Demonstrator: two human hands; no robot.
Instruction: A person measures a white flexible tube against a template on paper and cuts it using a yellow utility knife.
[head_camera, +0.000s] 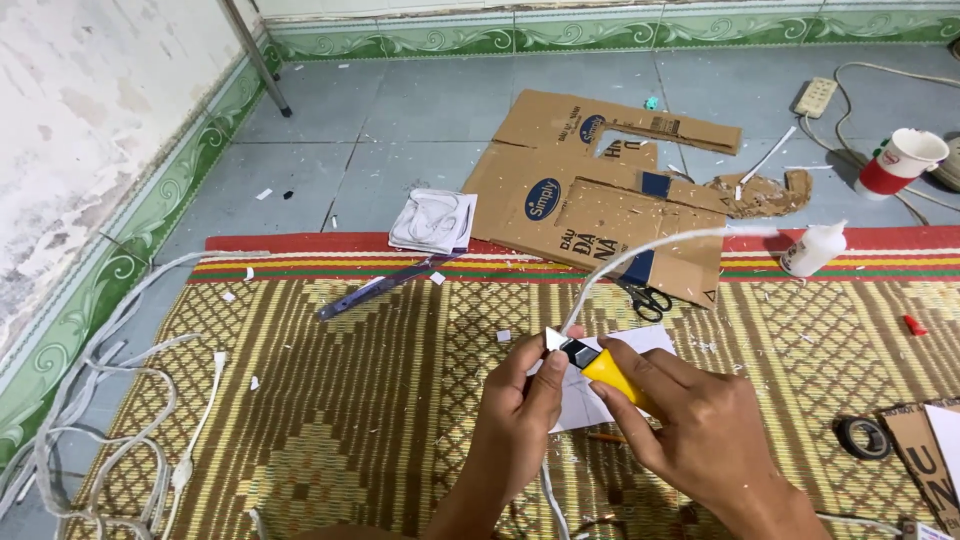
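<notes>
my left hand pinches the light, floppy cord near the blade; my right hand grips the yellow knife.

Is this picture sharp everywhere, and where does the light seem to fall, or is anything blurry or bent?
Head view: light is soft and even, with no hard shadows on the woven mat; a faint sheen on the floor tiles; the left hand and the right hand with the yellow utility knife look sharp; the wall border curves slightly toward the edge, a wide-lens bend.
</notes>
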